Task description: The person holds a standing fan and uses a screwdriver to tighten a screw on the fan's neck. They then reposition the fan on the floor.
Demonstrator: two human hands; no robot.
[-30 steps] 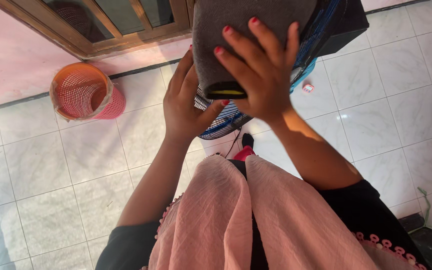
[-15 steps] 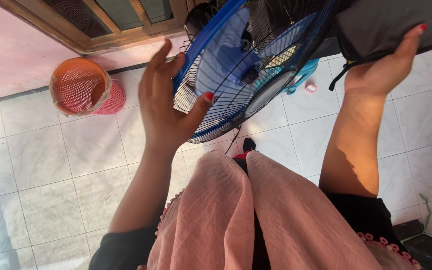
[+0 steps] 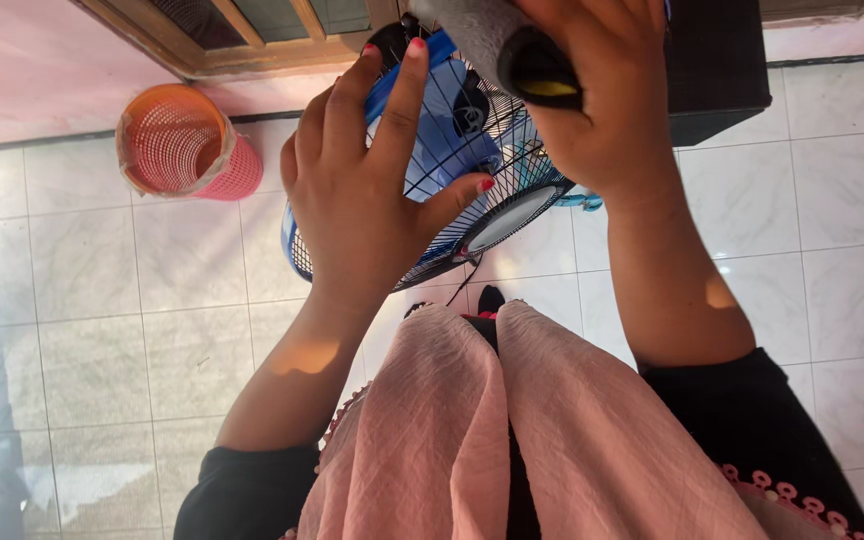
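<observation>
While the left hand (image 3: 372,200) lies open-fingered flat against the blue fan's wire guard (image 3: 452,180), the right hand (image 3: 602,110) grips a grey cloth (image 3: 492,35) just above it, at the fan's upper edge.

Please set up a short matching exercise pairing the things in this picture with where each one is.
Things:
1. left hand
2. right hand
3. orange basket
4. pink scarf

Places:
A. on the tiled floor by the wall
B. hanging down the person's front
C. flat against the fan grille
D. gripping a grey cloth

Pairs: 1-C, 2-D, 3-A, 4-B.
</observation>
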